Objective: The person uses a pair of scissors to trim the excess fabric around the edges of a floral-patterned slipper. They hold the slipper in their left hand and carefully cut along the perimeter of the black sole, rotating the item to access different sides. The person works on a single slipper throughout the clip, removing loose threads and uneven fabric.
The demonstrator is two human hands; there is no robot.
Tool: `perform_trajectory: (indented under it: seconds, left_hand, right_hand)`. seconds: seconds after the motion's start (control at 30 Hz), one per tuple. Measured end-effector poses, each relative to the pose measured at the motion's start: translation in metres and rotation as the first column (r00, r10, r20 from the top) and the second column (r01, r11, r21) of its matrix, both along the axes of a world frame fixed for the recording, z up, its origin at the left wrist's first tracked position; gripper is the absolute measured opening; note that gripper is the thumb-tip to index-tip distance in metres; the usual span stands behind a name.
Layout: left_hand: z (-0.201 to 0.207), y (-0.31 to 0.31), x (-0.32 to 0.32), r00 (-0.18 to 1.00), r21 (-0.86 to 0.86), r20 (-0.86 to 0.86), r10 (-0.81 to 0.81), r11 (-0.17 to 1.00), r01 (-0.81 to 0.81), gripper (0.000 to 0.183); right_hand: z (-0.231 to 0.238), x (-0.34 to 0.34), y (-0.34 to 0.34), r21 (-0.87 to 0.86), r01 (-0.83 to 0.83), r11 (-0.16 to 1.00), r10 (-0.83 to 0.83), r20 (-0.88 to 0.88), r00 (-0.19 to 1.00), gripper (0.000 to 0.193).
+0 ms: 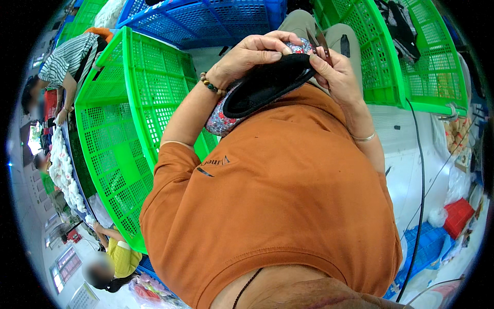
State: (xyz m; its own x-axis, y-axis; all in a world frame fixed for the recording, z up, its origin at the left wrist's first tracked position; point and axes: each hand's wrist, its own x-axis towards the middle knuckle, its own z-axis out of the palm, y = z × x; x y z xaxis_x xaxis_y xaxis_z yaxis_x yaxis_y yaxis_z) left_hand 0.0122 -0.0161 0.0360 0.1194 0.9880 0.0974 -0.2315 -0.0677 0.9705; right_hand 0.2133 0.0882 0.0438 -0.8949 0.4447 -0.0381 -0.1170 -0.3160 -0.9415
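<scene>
A slipper-like fabric shoe [218,122] with a flowered grey, red and blue outside and a black lining is held up against my front, its opening facing me. My left hand [257,54] is closed on the shoe's upper edge, thumb and fingers pinching the rim near the toe. Close beside it, my right hand [334,77] grips the other side of that rim between thumb and fingers. A dark metal pair of scissors [322,42] juts up from the right hand's fingers; the handles are hidden in the hand.
Green plastic crates [103,154] stand at my left, and another green crate [381,67] with dark items is at my right. A blue crate [200,23] lies ahead. A black cable [421,165] hangs at right. Two people work at a table with white pieces [64,159], far left.
</scene>
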Motion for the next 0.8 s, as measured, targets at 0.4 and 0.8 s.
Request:
perform_trajectory:
  seconds: [0.4,0.8]
  left_hand:
    - [0.011,0.005,-0.001,0.906,0.15,-0.421,0.052,0.989,0.013,0.017]
    - [0.007,0.013,-0.026,0.931,0.002,-0.325,-0.169,0.984,0.18,0.017]
  right_hand:
    - [-0.01,-0.002,0.003,0.05,-0.002,0.999,0.002,0.007,1.0,0.017]
    - [-0.029,-0.019,-0.017,0.241,0.128,0.962,-0.121,-0.045,0.992,0.022]
